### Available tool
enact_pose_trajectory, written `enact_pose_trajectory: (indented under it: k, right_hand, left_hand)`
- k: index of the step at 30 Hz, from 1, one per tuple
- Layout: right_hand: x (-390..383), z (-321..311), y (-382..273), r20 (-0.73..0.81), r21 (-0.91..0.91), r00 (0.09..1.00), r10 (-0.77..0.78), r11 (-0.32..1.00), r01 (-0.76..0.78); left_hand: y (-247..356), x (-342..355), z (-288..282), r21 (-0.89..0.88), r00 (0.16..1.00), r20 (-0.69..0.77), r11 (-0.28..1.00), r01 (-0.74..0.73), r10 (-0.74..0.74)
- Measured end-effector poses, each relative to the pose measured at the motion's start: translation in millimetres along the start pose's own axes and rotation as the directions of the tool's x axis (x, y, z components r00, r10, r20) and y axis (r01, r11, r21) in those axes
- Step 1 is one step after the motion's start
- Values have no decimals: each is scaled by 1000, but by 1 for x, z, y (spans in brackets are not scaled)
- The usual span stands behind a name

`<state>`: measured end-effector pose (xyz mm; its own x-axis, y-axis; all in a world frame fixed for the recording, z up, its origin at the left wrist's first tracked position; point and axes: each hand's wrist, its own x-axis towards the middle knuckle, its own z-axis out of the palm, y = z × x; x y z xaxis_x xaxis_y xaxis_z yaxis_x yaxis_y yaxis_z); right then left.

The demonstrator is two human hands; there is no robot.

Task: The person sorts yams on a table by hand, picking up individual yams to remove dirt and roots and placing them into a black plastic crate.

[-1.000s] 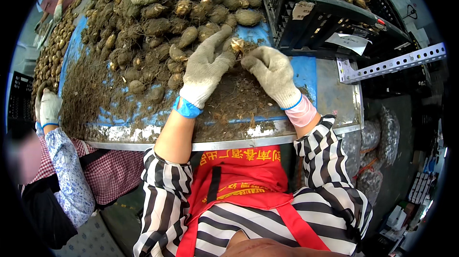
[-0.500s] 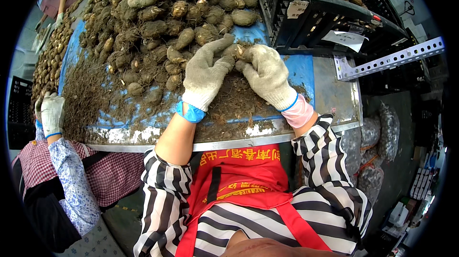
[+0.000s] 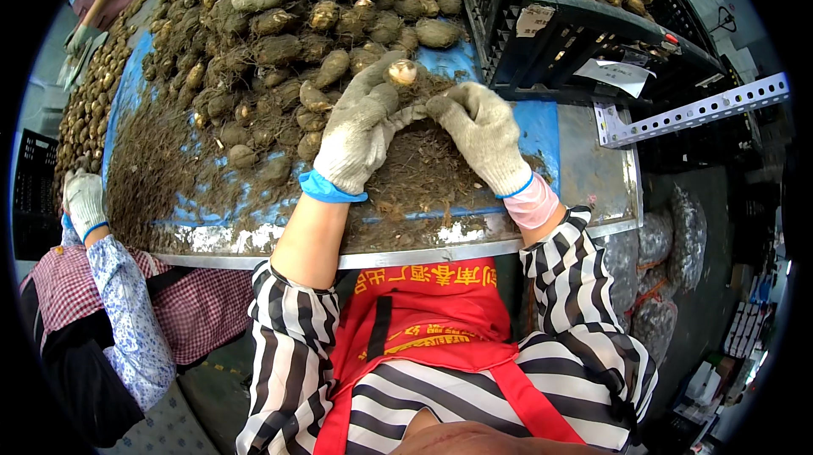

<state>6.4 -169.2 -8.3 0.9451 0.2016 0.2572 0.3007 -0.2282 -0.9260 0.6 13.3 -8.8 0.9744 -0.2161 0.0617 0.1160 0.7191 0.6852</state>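
Note:
My left hand (image 3: 360,129), in a dirty knitted glove, is closed around a small taro corm (image 3: 402,73). The corm's pale, bare end shows above the fingers, and the glove hides most of the rest. Close beside it, my gloved right hand (image 3: 478,133) has its fingers curled in a pinch, the tips by the left fingertips. What those fingers hold, if anything, is hidden. Both hands are above a layer of loose brown root hairs and soil (image 3: 415,171). Beyond them rises a large heap of hairy brown taro corms (image 3: 279,48).
A black plastic crate (image 3: 593,48) of taro stands at the right. A perforated metal bar (image 3: 694,108) juts over the blue-covered table (image 3: 538,137). At the left, a co-worker's gloved hand (image 3: 85,201) is near more corms (image 3: 89,120). Filled clear bags (image 3: 656,243) are on the floor.
My left hand has turned, so the corm's pale end now faces up. My right hand has drawn slightly away from the corm. The co-worker's hand at the left has shifted a little.

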Motion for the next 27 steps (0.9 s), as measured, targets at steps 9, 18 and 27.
enact_pose_trajectory:
  k: [9,18,27]
  right_hand:
    - [3,-1,0,-36,98,998,48,994,-44]
    - [9,-6,-16,18,-344,950,-313,890,300]
    - [7,-6,-2,-26,-161,997,-68,985,63]
  left_hand:
    - [-3,-3,9,316,1000,8,949,20,-24]
    - [-3,-7,10,251,991,-60,959,128,-117]
    - [8,-4,12,635,988,-22,761,134,-155]
